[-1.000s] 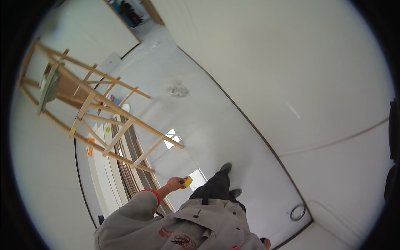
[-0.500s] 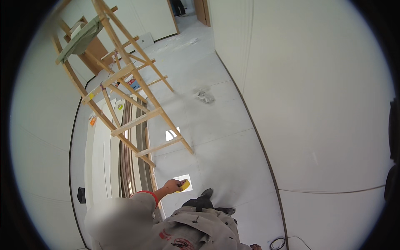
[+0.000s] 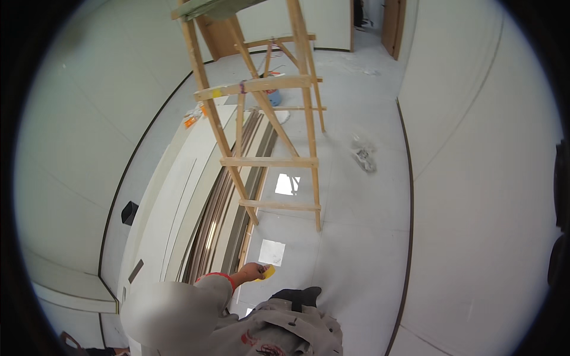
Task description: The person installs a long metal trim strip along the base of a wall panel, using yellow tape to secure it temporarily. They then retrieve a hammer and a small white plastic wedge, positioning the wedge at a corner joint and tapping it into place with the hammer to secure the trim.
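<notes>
My left hand (image 3: 252, 272) reaches out from a grey sleeve with a red cuff, its fingers closed on a roll of yellow tape (image 3: 269, 273). Below it, white patches of light fall on the grey floor. Ahead stands a wooden stepladder (image 3: 268, 161), its legs spread and a grey-green covering (image 3: 219, 7) over its top. The hand is apart from the ladder, near its lower end. My right hand is out of view.
Long white panels (image 3: 172, 196) and brown trim strips (image 3: 208, 237) lie along the left. Behind the ladder is a blue bucket (image 3: 273, 98). Crumpled plastic (image 3: 364, 159) lies right of it. A black box-like piece (image 3: 129, 213) sits by the left wall; a doorway (image 3: 371, 24) opens at the back.
My view has turned left, so the ladder and panels appear further right. The left hand still holds the tape. My right hand, partly visible at the lower edge before, has left the view.
</notes>
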`<state>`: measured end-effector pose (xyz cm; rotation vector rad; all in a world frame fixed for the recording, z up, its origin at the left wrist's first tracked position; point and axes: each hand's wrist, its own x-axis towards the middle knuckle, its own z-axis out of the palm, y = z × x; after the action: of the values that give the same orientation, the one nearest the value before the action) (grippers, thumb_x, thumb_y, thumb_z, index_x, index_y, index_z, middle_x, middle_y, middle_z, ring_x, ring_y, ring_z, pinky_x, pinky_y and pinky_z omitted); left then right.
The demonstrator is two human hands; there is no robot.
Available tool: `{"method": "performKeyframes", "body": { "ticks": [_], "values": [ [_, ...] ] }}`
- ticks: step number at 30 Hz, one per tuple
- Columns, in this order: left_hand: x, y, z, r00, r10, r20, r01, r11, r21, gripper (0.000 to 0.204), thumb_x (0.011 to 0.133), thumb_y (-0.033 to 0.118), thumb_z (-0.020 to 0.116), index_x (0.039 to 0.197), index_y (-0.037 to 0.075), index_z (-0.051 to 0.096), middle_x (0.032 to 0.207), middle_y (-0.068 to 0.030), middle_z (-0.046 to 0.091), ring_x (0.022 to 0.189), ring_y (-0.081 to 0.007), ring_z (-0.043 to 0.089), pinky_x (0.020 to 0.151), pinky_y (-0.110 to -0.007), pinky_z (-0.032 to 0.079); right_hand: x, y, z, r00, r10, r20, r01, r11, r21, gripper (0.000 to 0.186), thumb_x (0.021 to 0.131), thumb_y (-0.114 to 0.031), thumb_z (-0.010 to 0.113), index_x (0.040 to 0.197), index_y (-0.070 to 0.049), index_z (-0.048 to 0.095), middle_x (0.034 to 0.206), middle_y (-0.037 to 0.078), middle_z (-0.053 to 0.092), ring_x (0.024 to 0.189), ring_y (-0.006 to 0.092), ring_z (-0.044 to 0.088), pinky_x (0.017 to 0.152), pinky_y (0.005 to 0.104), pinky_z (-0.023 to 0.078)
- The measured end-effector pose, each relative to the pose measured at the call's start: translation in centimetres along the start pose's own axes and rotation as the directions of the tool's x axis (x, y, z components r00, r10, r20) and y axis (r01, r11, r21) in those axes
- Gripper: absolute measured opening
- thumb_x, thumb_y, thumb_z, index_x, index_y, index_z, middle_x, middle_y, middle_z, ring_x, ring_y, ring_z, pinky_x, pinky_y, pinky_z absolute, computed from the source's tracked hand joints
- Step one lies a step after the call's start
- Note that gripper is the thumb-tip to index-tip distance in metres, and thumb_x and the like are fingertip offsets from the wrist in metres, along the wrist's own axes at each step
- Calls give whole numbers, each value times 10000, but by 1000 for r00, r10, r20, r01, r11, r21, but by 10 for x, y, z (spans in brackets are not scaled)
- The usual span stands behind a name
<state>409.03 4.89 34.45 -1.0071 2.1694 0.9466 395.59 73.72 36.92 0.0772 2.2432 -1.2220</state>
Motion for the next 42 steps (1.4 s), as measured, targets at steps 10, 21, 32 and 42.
{"method": "performKeyframes", "body": {
  "ticks": [10,21,32,42],
  "values": [
    [-7,-56,-2,999,-40,22,40,999,14,464,675,382,806,1021,76,763,954,-122,747,922,-280,704,835,-372,529,35,-19,7,1000,-5,21,3,998,67,294,1033,-254,471,1118,-59,674,1034,83,698,942,197,660,833,349,536],
    [-12,-62,0,998,65,17,-64,998,-28,495,673,445,829,1037,114,776,973,-96,756,910,-254,715,842,-328,536,18,148,46,992,37,122,-45,997,60,313,1029,-290,506,1189,-50,626,1044,87,692,935,203,664,824,368,548],
    [-107,-209,8,989,-121,-87,126,990,55,407,655,368,817,987,140,764,882,-117,739,852,-322,705,766,-444,548,30,38,64,929,-175,325,287,897,-337,178,807,-122,662,984,-114,682,1022,110,678,962,347,623,802,471,535],
    [-107,-330,-59,918,-323,-229,269,934,-235,281,764,267,727,1021,151,741,994,-104,734,935,-319,692,820,-433,536,52,-156,231,911,-49,409,229,886,-403,163,838,-127,643,993,-102,683,1025,115,677,968,343,628,809,469,539]
  ]
}}
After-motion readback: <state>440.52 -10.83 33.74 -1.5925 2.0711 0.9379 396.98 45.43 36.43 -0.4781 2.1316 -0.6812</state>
